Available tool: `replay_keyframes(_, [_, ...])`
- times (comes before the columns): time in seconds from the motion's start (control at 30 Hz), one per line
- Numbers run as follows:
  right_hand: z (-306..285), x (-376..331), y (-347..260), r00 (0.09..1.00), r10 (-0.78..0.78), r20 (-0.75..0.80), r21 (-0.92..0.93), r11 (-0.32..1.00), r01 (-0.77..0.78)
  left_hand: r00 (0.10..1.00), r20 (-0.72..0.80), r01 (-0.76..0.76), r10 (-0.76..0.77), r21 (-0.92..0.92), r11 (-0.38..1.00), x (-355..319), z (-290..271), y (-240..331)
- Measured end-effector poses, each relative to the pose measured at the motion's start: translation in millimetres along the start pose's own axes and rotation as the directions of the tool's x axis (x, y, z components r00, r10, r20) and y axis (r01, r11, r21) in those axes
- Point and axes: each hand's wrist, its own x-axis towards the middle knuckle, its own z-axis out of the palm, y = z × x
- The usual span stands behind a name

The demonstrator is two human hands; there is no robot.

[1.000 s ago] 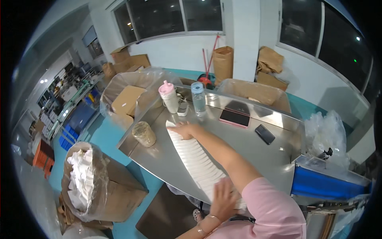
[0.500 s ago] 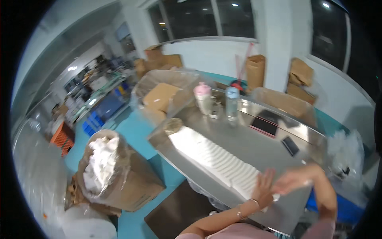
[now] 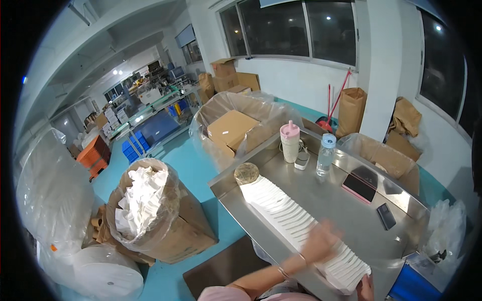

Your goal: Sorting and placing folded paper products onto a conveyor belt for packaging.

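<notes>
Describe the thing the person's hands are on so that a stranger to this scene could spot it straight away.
Start at the steel table right of the teal floor. Along its near edge runs a long row of white folded pieces, overlapped like shingles, from a round disc to the left hand, which rests on it; the right hand is at its near end. Nothing else on the table is white, long and ribbed.

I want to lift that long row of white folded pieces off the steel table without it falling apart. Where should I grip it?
Probably at its two ends, pressing inward. The row of white folded pieces lies as a shingled line along the table, so squeezing endwise keeps it together. The left hand already rests on its near part.
</notes>
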Motion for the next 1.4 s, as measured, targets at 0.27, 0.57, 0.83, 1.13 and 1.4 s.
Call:
replay_keyframes(0.27, [24,7,7,0.923,-0.074,-0.377,0.424,0.873,0.243,0.330,-0.685,0.745,-0.649,-0.234,0.625,-48,-72,-295])
replay_keyframes(0.57, [5,14,26,0.857,-0.081,-0.510,0.310,0.911,0.271,0.476,-0.356,0.816,-0.804,-0.161,0.555,-33,-86,-302])
replay_keyframes(0.83, [17,20,52,0.622,-0.043,-0.782,0.151,0.955,0.256,0.511,-0.415,0.772,-0.753,-0.162,0.614,-26,-60,-291])
replay_keyframes(1.13, [61,19,19,0.677,-0.200,-0.708,0.061,0.938,0.341,0.364,-0.687,0.252,-0.629,-0.577,0.776,-39,-8,-332])
replay_keyframes(1.4, [46,-3,15,0.767,-0.204,-0.609,0.047,0.955,0.291,0.853,-0.320,0.362,-0.413,-0.207,0.909,-14,-54,-273])
